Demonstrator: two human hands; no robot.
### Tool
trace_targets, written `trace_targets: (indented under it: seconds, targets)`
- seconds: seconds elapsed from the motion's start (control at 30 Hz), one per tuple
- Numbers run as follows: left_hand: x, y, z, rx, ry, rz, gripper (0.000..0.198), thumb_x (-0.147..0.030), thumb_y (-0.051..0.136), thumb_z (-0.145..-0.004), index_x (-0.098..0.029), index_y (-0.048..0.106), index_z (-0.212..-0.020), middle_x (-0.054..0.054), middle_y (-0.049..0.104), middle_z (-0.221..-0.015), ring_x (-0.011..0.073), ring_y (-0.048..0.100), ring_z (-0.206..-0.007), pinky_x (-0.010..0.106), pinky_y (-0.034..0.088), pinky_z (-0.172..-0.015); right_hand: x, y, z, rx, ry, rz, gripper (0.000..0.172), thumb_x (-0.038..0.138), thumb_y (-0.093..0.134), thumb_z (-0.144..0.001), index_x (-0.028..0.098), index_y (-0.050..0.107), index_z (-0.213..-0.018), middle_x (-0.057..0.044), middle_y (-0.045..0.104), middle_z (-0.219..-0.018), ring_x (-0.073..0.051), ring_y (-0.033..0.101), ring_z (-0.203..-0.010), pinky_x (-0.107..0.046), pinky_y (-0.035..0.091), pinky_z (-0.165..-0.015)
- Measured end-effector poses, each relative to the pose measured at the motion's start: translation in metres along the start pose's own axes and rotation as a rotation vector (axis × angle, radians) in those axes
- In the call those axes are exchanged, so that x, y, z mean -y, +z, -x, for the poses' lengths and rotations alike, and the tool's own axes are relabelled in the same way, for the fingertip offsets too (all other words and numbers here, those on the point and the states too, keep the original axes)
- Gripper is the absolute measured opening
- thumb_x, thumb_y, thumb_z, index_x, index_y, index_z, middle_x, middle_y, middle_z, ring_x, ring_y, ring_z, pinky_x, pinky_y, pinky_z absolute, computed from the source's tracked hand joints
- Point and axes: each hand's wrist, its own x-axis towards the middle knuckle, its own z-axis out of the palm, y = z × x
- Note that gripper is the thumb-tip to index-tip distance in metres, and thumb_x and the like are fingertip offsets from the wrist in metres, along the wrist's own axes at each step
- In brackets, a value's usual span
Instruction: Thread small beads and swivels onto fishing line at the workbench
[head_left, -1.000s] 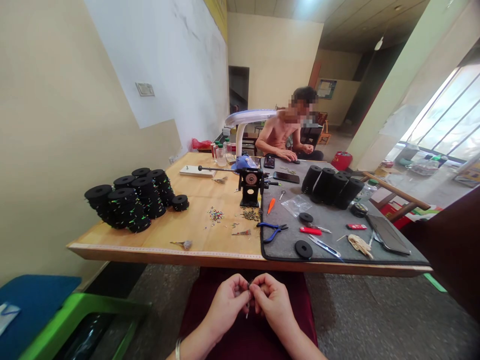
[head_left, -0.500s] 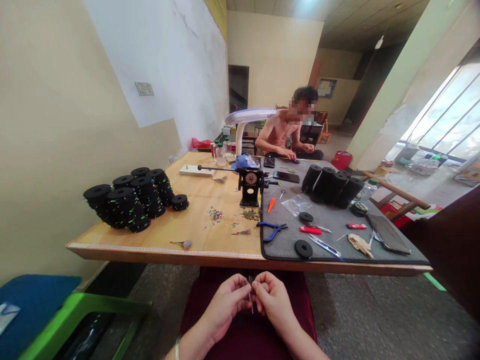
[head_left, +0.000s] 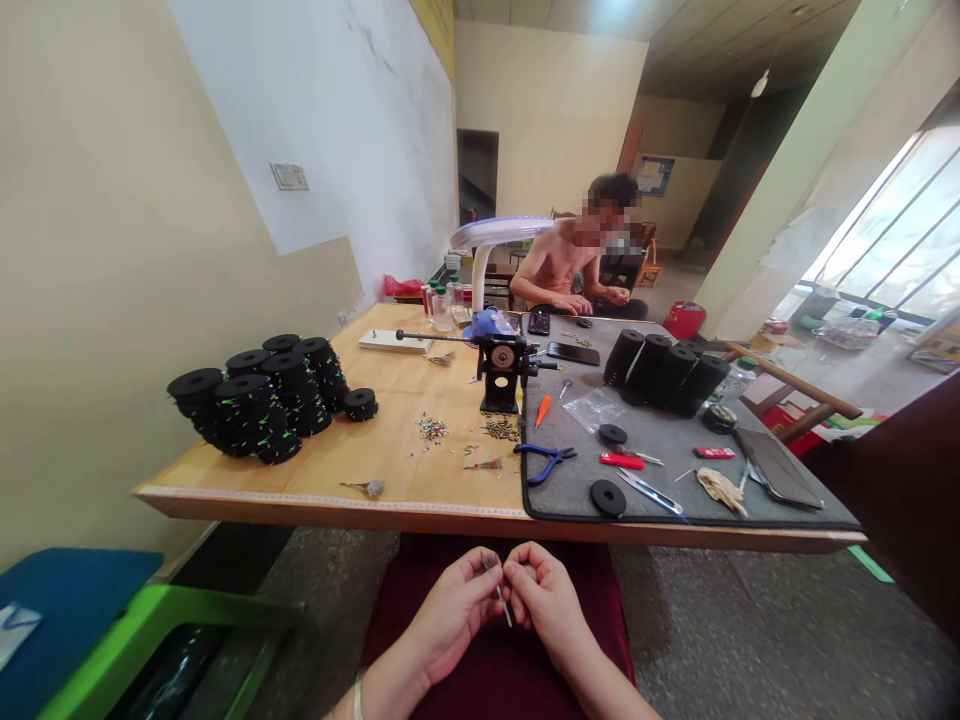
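Observation:
Both my hands are over my lap, in front of the table edge. My left hand (head_left: 466, 598) is closed, pinching a thin pale stick (head_left: 506, 609) with a small dark, fuzzy end (head_left: 490, 562) at the fingertips. The stick slants down toward the right hand. Close beside it, my right hand (head_left: 541, 592) has thumb and forefinger pressed together by the stick's upper part. Whatever those fingers hold is too small to make out. Nearest on the table are a small wispy bundle (head_left: 371, 488) and another bundle with red bits (head_left: 484, 464).
Stacked black spools (head_left: 244, 395) stand left, and more spools (head_left: 664, 370) on the grey mat (head_left: 570, 505). A black winding device (head_left: 501, 375) is mid-table by a lamp (head_left: 478, 275). Blue pliers (head_left: 546, 462), tweezers (head_left: 649, 490) and loose beads (head_left: 432, 429) lie about. A person (head_left: 574, 265) sits opposite.
The pale stick has tilted, its lower end swinging right, and its fuzzy end shows more at my left fingertips. The person opposite has drawn a hand back from a small black disc.

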Motion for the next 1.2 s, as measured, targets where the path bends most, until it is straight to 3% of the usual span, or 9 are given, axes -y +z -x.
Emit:
trace_targets:
  seconds: [0.5,0.77,1.0,1.2]
  targets:
    - [0.007,-0.003,-0.005,-0.005,-0.041,0.045,0.024,-0.025,0.075,-0.068,-0.015,0.053,-0.069,-0.001,0.059,-0.059,0.0088,0.056,-0.053,0.019,0.037,-0.053,-0.004,0.0,-0.003,-0.023,0.045,0.018,0.04,0.052,0.068,-0.065,0.018,0.049,-0.066,0.006,0.054,-0.041,-0.003,0.034,-0.029,-0.015,0.022,-0.031]
    - [0.009,-0.005,-0.007,-0.062,-0.043,0.053,0.031,-0.029,0.08,-0.061,-0.014,0.054,-0.07,-0.003,0.056,-0.056,0.0053,0.048,-0.05,0.017,0.032,-0.05,-0.006,-0.001,-0.003,-0.001,0.067,0.032,0.04,0.053,0.067,-0.065,0.018,0.047,-0.067,0.006,0.057,-0.044,-0.002,0.032,-0.029,-0.015,0.02,-0.03]
    - [0.01,-0.004,-0.009,-0.03,-0.038,0.007,0.036,-0.037,0.08,-0.059,-0.016,0.051,-0.066,-0.005,0.05,-0.05,0.0048,0.04,-0.045,0.018,0.024,-0.046,-0.005,-0.001,-0.001,-0.016,0.074,0.123,0.041,0.057,0.063,-0.066,0.02,0.046,-0.066,0.009,0.048,-0.035,-0.003,0.029,-0.028,-0.016,0.019,-0.032]
    - [0.011,-0.007,-0.011,-0.07,-0.008,-0.033,0.038,-0.037,0.08,-0.058,-0.016,0.049,-0.066,-0.007,0.047,-0.055,0.0047,0.039,-0.048,0.019,0.022,-0.046,-0.003,-0.001,0.004,-0.031,0.064,0.152,0.039,0.055,0.061,-0.069,0.02,0.045,-0.066,0.01,0.046,-0.034,-0.004,0.028,-0.028,-0.017,0.018,-0.032]
